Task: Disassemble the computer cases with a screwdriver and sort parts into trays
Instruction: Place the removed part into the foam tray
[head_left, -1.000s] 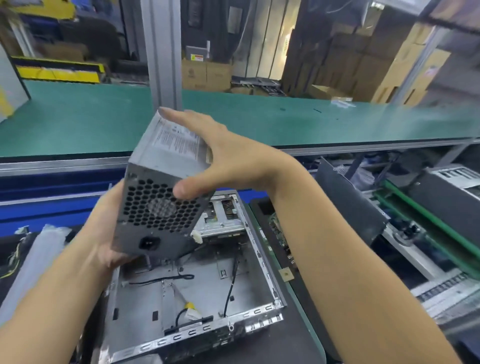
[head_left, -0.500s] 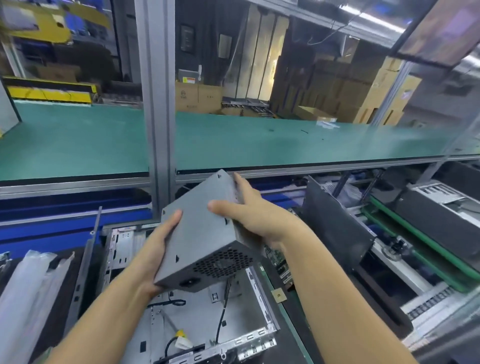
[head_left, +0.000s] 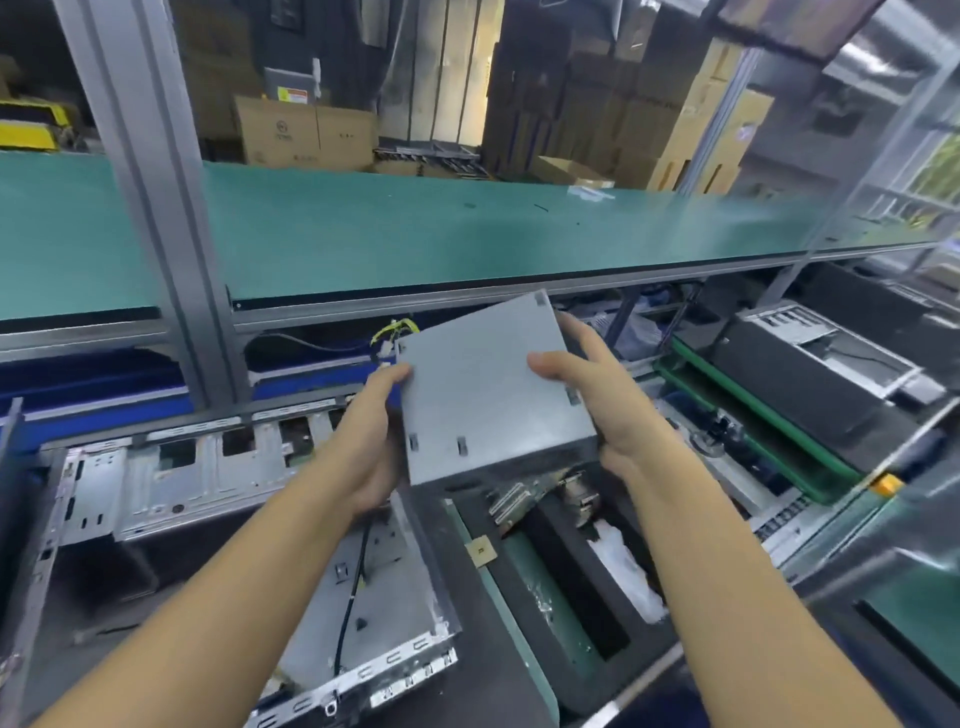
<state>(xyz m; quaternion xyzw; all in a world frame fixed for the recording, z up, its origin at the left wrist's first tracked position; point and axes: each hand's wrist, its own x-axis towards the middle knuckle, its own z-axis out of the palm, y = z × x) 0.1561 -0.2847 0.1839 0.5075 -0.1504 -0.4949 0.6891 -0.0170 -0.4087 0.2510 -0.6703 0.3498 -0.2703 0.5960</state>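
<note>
While left hand (head_left: 363, 447) and right hand (head_left: 613, 410) clasp power supply (head_left: 488, 395), broad face up, long axis pointing away

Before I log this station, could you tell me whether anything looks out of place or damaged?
Nothing looks damaged; the only oddity is crumpled white plastic lying loose in the black foam tray beside the open case.

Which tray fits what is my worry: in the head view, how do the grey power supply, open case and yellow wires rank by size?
1-2, unranked: open case, partly hidden behind the left arm, and grey power supply, held nearer the camera; they look alike.
3. yellow wires, clearly smallest.
</note>
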